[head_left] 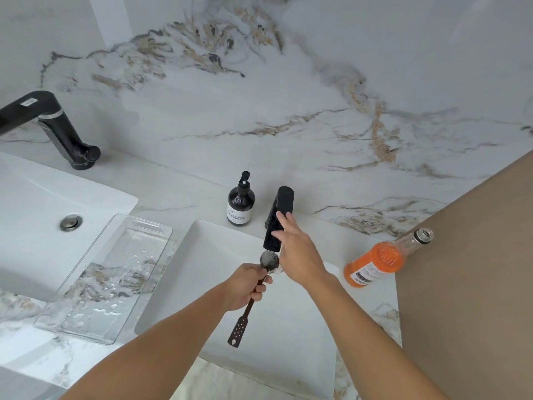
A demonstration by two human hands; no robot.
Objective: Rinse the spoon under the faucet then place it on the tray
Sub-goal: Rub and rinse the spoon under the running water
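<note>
Spoon [257, 287] — dark, slim metal with a perforated handle — sits gripped in your left hand [247, 286], bowl right under the matte black faucet [277, 219]. Your right hand [297, 249] rests loosely open against that faucet; the clear plastic tray [106, 277] lies left of the sink [288, 327].

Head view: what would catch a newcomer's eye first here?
Dead centre, the left hand holds a dark spoon with its bowl under the black faucet, while the right hand rests on the faucet. Next, the orange bottle on the counter at right, and the clear tray at left.
</note>
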